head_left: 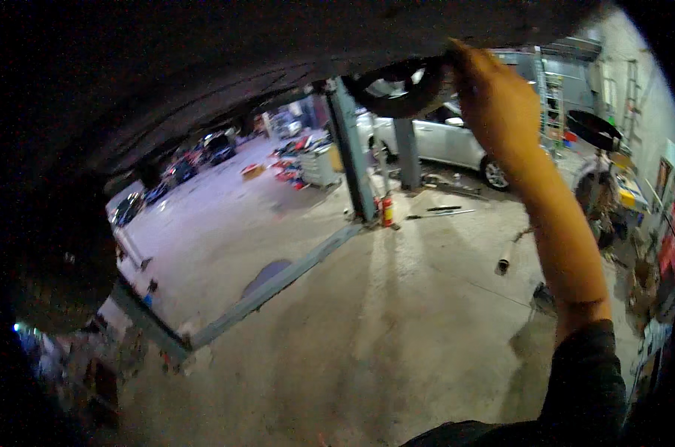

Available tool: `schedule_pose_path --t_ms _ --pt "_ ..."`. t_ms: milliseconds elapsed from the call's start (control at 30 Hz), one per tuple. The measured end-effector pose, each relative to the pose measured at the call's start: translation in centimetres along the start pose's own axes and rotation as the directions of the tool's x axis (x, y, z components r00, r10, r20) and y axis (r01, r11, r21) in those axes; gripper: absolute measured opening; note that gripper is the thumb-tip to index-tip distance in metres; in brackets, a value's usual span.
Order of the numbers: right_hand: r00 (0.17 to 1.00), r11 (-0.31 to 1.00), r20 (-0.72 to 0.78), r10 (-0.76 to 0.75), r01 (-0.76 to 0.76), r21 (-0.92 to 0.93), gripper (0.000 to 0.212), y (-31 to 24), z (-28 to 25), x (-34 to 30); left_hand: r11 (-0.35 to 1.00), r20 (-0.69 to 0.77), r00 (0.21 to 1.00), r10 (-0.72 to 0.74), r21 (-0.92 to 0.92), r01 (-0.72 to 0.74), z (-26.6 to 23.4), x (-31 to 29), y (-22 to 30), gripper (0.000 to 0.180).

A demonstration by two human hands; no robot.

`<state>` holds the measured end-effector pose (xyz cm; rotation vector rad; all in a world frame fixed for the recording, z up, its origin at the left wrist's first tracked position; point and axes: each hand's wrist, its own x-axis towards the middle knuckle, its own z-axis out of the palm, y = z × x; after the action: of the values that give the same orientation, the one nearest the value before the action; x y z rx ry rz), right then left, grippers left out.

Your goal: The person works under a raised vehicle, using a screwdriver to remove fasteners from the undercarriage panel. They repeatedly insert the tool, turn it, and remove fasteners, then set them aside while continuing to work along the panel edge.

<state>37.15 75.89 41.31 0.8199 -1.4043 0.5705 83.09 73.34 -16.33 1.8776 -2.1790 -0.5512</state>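
Note:
The dark underside of a raised vehicle (278, 48) spans the top of the head view. My right arm reaches up from the lower right. Its hand, my right hand (494, 97), is at the vehicle's lower edge, with the fingers drawn together and bent upward. What they grip, if anything, is lost in the dark. Just left of the hand hangs a wheel with a black tyre (404, 103). My left hand does not show.
Grey lift posts (348, 149) rise from the concrete floor (315, 335), joined by a low floor beam (278, 287). A red fire extinguisher (387, 211) stands by one post. Behind are a silver car (449, 141) and a tool cabinet (319, 165). Long tools (445, 213) lie on the floor.

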Motion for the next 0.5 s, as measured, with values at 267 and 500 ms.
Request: schedule_pose_path --t_ms 267,500 --pt "0.976 0.736 0.088 0.201 -0.210 0.644 0.035 0.1 2.8 -1.2 0.998 0.119 0.991 0.069 -0.021 -0.067 -0.2 3.2 -1.3 0.026" --pt "0.990 0.964 0.097 0.101 -0.121 0.235 0.038 -0.5 0.3 -0.4 0.977 0.178 0.981 -0.074 -0.184 0.107 -5.1 -0.5 3.5 0.045"
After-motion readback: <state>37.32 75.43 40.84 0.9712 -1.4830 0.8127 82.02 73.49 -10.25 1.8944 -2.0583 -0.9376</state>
